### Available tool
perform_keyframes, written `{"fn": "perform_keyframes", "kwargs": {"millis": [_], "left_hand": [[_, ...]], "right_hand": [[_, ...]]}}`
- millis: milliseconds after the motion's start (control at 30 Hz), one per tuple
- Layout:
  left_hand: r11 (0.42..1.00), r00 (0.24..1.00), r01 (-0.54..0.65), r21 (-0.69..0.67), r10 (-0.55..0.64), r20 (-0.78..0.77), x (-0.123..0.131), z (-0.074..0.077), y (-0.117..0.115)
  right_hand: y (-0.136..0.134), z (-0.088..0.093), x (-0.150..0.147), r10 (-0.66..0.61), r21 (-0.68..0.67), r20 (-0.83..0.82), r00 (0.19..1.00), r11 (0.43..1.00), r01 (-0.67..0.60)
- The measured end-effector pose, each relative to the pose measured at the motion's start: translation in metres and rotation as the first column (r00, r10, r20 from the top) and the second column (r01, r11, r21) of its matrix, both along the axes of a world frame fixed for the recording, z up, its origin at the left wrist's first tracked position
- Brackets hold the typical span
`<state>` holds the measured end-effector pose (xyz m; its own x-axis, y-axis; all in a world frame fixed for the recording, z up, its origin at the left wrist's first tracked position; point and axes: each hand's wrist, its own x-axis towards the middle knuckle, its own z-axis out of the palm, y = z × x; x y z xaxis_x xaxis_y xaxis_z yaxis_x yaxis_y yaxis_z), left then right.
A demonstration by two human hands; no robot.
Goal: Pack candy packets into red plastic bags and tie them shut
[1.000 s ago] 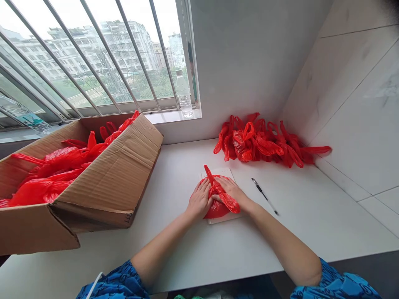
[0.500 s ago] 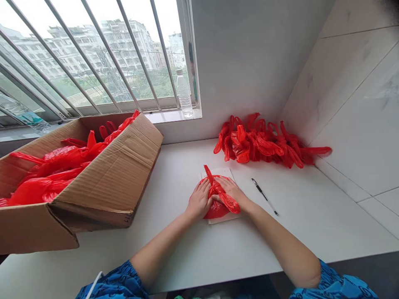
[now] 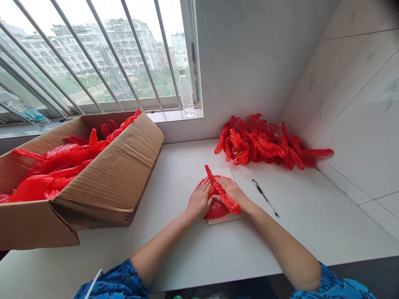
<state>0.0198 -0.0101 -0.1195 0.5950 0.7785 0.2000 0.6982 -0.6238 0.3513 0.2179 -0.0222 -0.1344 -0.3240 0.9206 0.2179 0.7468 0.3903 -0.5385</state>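
With my left hand (image 3: 199, 200) and right hand (image 3: 231, 190) both pressing closed on the red bag (image 3: 218, 203), I think the thin slippery plastic can spring open if my fingers loosen.

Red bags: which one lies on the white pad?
The red bag under both hands, left hand and right hand; the others fill the cardboard box or the corner pile.
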Motion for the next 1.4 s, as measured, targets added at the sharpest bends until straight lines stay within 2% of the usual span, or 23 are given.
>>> {"fn": "perform_keyframes", "kwargs": {"millis": [367, 667, 833, 900, 967, 1067, 1167, 1300, 1400], "left_hand": [[1.0, 1.0, -0.006, 0.008, 0.006, 0.01, 0.001, -0.001, -0.003], [0.998, 0.998, -0.043, 0.046, 0.04, 0.046, 0.003, -0.001, -0.009], [0.999, 0.996, -0.041, -0.012, 0.042, 0.08, 0.003, 0.004, -0.011], [0.998, 0.995, 0.005, -0.059, 0.001, 0.1, -0.001, 0.014, -0.011], [0.994, 0.993, 0.058, -0.095, -0.048, 0.104, -0.008, 0.032, -0.012], [0.978, 0.991, 0.119, -0.171, -0.107, 0.081, -0.019, 0.067, -0.016], [0.951, 0.986, 0.164, -0.263, -0.159, 0.04, -0.023, 0.102, -0.023], [0.971, 0.982, 0.158, -0.181, -0.173, -0.072, -0.013, 0.133, -0.033], [0.982, 0.968, 0.151, -0.111, -0.17, -0.186, -0.005, 0.156, -0.039]], "right_hand": [[-0.002, -0.003, 0.0, -0.014, 0.075, 0.026, 1.0, 0.997, 0.012], [-0.006, -0.01, -0.008, -0.077, 0.2, 0.033, 0.996, 0.977, 0.069], [-0.006, -0.005, -0.007, -0.062, 0.224, 0.026, 0.998, 0.973, 0.054], [-0.009, 0.004, -0.004, -0.037, 0.252, 0.02, 0.999, 0.967, 0.031], [-0.014, 0.016, -0.002, -0.023, 0.306, 0.008, 1.0, 0.952, 0.02], [-0.025, 0.037, -0.001, -0.021, 0.375, -0.044, 0.999, 0.926, 0.036], [-0.037, 0.056, -0.007, -0.025, 0.374, -0.162, 0.986, 0.923, 0.085], [-0.054, 0.083, -0.019, -0.016, 0.295, -0.342, 0.94, 0.948, 0.123], [-0.067, 0.105, -0.021, 0.031, 0.225, -0.484, 0.875, 0.97, 0.09]]}}
